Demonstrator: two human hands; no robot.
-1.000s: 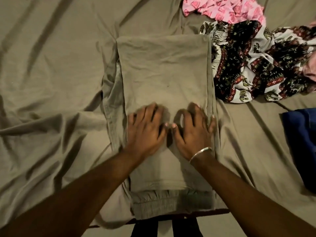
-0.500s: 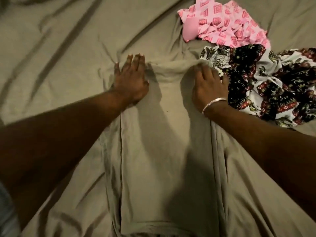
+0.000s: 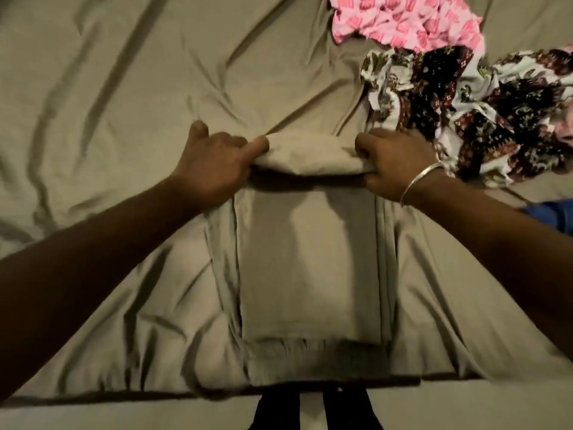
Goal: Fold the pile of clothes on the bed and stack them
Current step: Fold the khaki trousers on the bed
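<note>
Olive-grey trousers (image 3: 310, 259) lie folded lengthwise on the bed, waistband toward me at the near edge. Their far end is lifted and curled back toward me. My left hand (image 3: 214, 164) grips the left corner of that raised end, and my right hand (image 3: 387, 164), with a silver bangle on the wrist, grips the right corner. A pile of unfolded clothes sits at the upper right: a pink patterned garment (image 3: 406, 20) and a black, red and white printed garment (image 3: 483, 110).
The bed sheet (image 3: 108, 103) is the same olive-grey as the trousers and is wrinkled across the left side. A blue garment (image 3: 555, 214) shows at the right edge. The bed's near edge runs along the bottom, with dark legs (image 3: 313, 411) below it.
Both hands slid from the middle of the trousers up to the far end, took hold of its corners, and now lift it back toward me.
</note>
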